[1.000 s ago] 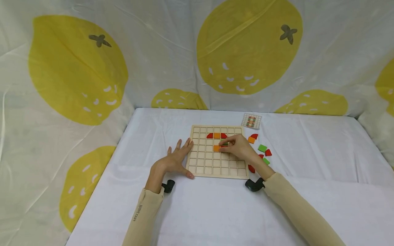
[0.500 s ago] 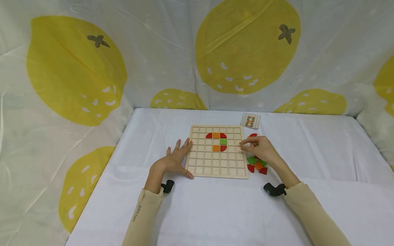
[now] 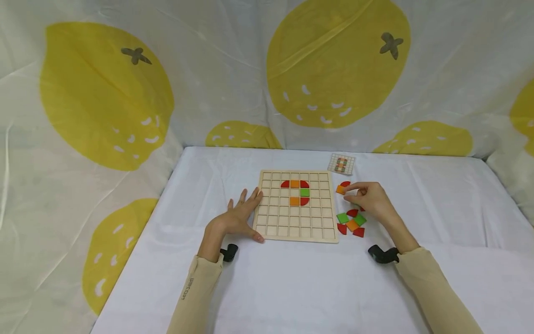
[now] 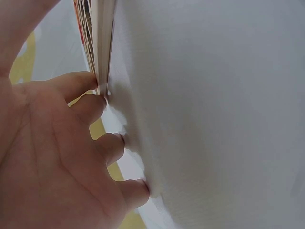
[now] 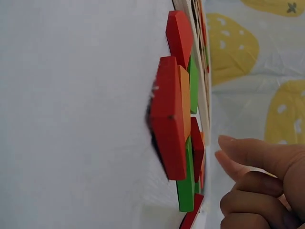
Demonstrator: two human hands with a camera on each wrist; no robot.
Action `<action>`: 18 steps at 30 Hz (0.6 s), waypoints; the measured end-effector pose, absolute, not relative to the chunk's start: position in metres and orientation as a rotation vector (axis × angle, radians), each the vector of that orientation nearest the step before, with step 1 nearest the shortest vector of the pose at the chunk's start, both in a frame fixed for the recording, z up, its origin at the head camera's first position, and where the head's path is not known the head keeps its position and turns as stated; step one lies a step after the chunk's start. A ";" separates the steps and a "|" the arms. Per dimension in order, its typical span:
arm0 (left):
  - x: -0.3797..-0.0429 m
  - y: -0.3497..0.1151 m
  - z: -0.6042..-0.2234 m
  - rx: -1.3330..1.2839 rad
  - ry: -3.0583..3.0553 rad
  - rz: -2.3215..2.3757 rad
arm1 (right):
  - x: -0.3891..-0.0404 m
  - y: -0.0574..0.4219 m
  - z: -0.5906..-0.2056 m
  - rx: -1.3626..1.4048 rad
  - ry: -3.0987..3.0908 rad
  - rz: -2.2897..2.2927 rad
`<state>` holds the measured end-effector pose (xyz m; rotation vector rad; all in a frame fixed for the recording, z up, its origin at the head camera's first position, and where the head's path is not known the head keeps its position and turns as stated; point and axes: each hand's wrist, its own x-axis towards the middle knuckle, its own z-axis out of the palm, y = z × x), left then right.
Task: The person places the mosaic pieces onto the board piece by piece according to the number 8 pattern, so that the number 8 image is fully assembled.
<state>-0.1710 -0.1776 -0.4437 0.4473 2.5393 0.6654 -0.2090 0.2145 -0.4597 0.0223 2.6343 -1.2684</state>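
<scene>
A wooden grid board (image 3: 277, 221) lies on the white table. Its upper middle cells hold red quarter-round tiles (image 3: 305, 201), orange square tiles (image 3: 295, 201) and a green square tile (image 3: 305, 192). My left hand (image 3: 235, 219) is spread at the board's left edge; in the left wrist view, fingertips (image 4: 97, 86) touch the board's side and others rest on the cloth. Right of the board, my right hand (image 3: 371, 199) hovers with thumb and index finger apart, beside a loose orange tile (image 3: 340, 189) and a red tile (image 3: 345, 184). Nothing shows between them.
Several loose tiles lie in a cluster below my right hand, among them an orange square (image 3: 352, 225), a green square (image 3: 343, 218) and a red quarter-round (image 3: 359, 232). A small pattern card (image 3: 341, 164) sits behind. A lemon-print cloth (image 3: 233, 83) hangs at the back.
My right hand has left the board, uncovering the green and lower red tiles there, and moved right to the loose tiles. My left hand stays at the board's edge.
</scene>
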 end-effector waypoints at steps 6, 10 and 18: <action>-0.171 -0.177 -0.443 0.442 2.536 0.658 | -0.215 0.222 -0.460 0.073 2.624 -1.269; -0.171 -0.177 -0.443 0.442 2.540 0.645 | -0.220 0.225 -0.460 0.071 2.626 -1.281; -0.171 -0.177 -0.443 0.450 2.536 0.666 | -0.232 0.218 -0.460 0.185 2.664 -1.201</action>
